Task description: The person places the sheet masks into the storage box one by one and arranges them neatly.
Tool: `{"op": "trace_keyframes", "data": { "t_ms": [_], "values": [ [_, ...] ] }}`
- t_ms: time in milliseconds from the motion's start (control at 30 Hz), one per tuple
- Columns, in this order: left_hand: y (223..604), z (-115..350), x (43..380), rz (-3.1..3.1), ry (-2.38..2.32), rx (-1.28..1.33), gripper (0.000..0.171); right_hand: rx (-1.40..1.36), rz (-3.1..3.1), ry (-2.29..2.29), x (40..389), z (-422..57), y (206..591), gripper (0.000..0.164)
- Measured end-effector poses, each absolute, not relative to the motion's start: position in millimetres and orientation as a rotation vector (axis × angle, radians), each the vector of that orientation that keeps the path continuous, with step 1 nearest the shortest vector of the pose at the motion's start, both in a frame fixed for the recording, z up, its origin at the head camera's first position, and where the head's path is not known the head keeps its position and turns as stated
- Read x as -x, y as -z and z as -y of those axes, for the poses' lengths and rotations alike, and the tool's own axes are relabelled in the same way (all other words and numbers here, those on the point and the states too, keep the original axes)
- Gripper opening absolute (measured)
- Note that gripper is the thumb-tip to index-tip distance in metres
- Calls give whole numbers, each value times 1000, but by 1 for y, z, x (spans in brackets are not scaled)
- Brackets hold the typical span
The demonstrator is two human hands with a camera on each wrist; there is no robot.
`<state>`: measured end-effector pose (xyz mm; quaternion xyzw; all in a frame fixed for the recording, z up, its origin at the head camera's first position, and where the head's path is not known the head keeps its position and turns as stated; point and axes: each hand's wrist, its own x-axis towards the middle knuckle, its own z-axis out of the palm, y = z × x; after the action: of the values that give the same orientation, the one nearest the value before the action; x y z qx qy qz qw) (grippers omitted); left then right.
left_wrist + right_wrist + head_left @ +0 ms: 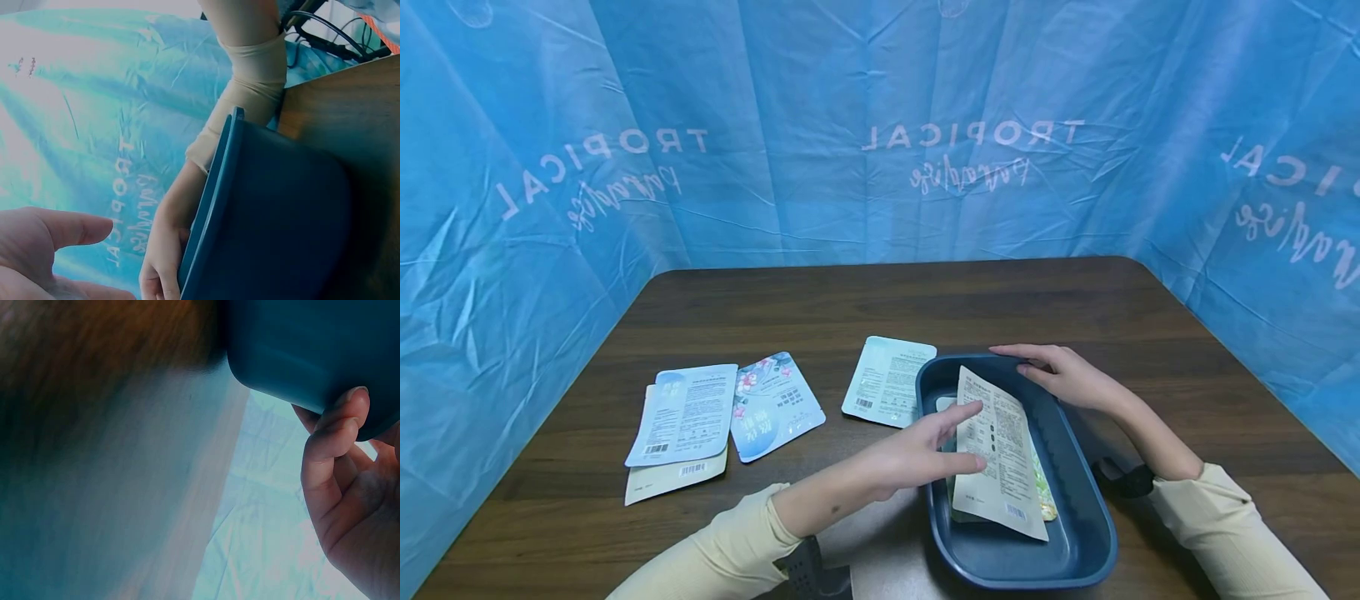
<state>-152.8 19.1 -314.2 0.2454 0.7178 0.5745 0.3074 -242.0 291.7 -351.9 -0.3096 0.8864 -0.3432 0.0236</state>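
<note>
A dark blue plastic basin stands at the front right of the table. Inside it, a whitish face-mask sachet printed with small text lies tilted on others; a green-yellow edge peeks out beneath. My left hand hovers over the basin's left side, thumb and fingers spread, apparently holding nothing. In the left wrist view its thumb is extended. At the far right corner my right hand holds the basin's rim; the right wrist view shows curled fingers against the outer wall.
Left of the basin lies a pale green sachet, partly behind its rim. Farther left are a floral blue sachet and a light blue one overlapping a cream one. Blue printed sheeting surrounds the dark wooden table.
</note>
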Motion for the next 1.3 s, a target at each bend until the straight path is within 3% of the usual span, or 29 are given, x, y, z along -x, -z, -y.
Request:
{"op": "trace_keyframes", "data": {
  "t_ms": [700,1300],
  "values": [
    [312,-21,152,-1835,-1610,-443,72,947,-2744,1051,242,-292,350,41],
    [281,34,170,-1684,-1697,-935,40,929,-2746,1053,242,-293,352,42]
  ]
}}
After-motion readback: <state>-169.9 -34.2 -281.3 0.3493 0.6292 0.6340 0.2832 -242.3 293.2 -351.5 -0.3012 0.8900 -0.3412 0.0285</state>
